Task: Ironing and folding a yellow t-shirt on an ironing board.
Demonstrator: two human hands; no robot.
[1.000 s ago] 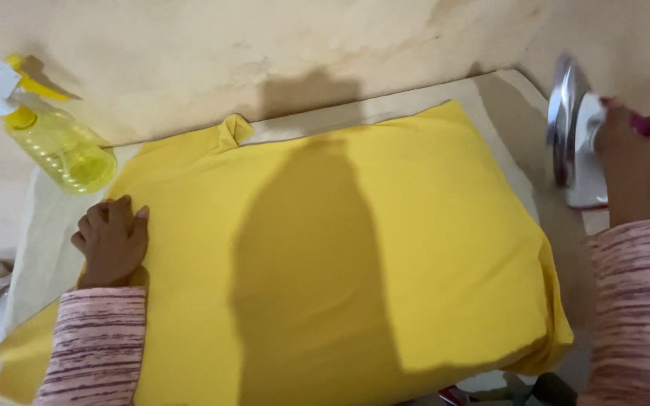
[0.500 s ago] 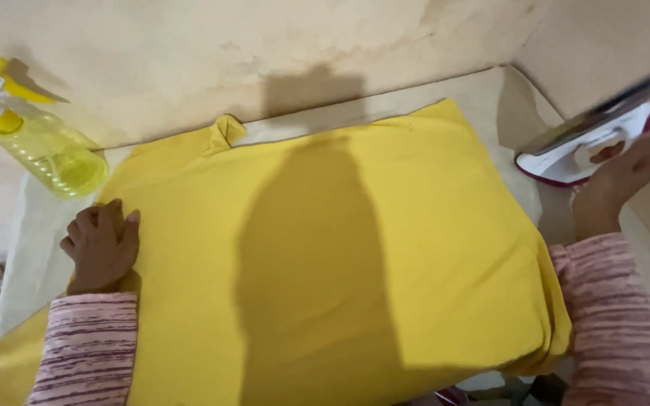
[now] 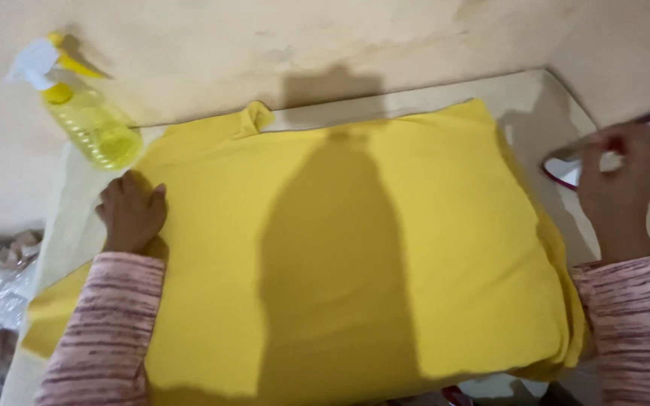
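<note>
Yellow cloth point(image 3: 355, 256) lies flat; my left hand point(image 3: 133, 214) presses its left edge, fingers together. My right hand point(image 3: 622, 188) grips the iron point(image 3: 566, 167), which should stay level.

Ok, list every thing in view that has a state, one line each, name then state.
yellow cloth: spread flat over the padded board, one small fold sticking up at its far edge.
left hand: pressed palm down on the cloth's left edge.
right hand: closed on the iron's handle.
iron: lifted and tilted, off the cloth, blurred.
spray bottle: lying tilted against the wall, holding yellow liquid.
padded board: covered mostly by the cloth.
</note>
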